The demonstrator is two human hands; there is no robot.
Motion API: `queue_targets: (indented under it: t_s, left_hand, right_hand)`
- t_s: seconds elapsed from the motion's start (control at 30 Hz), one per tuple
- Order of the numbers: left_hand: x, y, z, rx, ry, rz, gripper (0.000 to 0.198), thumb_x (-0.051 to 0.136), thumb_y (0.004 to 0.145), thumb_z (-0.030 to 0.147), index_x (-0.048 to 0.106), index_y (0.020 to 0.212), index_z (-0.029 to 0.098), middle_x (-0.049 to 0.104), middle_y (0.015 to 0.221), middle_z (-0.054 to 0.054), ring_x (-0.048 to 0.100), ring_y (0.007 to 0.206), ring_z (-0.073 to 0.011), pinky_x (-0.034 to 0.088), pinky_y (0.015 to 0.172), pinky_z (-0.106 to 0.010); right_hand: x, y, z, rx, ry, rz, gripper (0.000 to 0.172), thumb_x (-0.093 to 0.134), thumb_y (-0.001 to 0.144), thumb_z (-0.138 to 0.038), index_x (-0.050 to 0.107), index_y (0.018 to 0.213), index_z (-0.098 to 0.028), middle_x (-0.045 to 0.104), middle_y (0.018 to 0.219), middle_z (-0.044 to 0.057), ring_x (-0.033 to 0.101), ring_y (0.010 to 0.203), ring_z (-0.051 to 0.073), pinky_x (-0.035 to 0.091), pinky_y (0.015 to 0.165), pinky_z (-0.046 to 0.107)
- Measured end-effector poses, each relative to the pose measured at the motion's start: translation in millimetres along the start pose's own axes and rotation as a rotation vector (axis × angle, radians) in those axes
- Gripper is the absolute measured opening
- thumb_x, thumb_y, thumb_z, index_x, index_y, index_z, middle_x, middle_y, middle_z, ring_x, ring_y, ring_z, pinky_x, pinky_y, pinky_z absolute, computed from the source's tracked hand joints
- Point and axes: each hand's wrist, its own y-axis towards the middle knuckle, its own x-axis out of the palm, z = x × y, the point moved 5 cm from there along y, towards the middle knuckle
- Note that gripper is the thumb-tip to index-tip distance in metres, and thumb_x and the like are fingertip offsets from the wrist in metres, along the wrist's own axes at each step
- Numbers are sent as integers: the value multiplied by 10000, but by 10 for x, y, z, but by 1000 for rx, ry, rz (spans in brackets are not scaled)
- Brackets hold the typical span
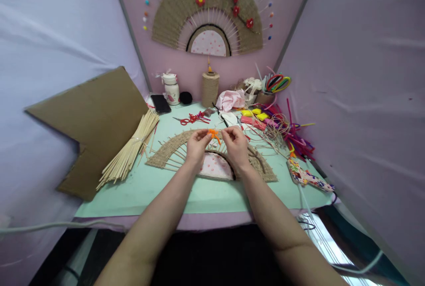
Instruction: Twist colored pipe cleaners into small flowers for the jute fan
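Note:
My left hand [196, 143] and my right hand [236, 143] are raised over a half-round woven jute fan [166, 153] lying on the green mat [149, 188]. Between them sits a small orange pipe-cleaner shape [214, 134]. The left fingers pinch its left end; the right fingers are pinched close to its right side. The fan has bamboo-stick ribs and a pink dotted centre [215, 167].
A bundle of bamboo sticks [129, 151] and a cardboard sheet [96, 117] lie left. Red scissors [191, 119], a phone [161, 103], a jar [171, 89], a twine spool [210, 89], pipe cleaners [295, 135] and a patterned glue gun [307, 176] sit around. A finished fan [207, 9] hangs behind.

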Motion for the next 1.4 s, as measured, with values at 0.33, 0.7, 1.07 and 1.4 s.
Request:
queue_targets:
  t_s: [0.33,0.7,1.07,1.4]
  left_hand:
    - [-16,-7,-100,-296,-244,-15,245,629,687,15,561,890,134,637,804,-28,604,707,-79,469,706,-185]
    - [50,-47,-86,-235,-196,-110,262,674,613,30,602,843,134,646,817,-22,610,733,-84,478,726,-209]
    - [26,-40,-48,-75,-134,8,249,757,541,153,593,727,139,635,730,-2,601,697,-94,474,724,-252]
    - [79,-68,-66,-105,-24,-41,255,776,522,203,662,738,132,652,715,-11,575,679,-88,459,711,-235]
  right_hand:
    - [224,-122,-67,-206,-123,-154,101,567,845,-253,607,764,-209,581,810,33,525,849,186,413,794,350]
    - [165,-91,48,-181,-197,-92,134,554,860,-286,624,777,-208,577,783,36,525,817,189,422,758,344]
    - [182,-99,3,-205,-144,-99,110,588,838,-287,640,775,-214,583,759,26,542,786,181,432,743,342]
    - [120,-73,8,-215,-204,-27,132,574,845,-280,630,750,-206,590,762,29,540,780,178,427,739,338]
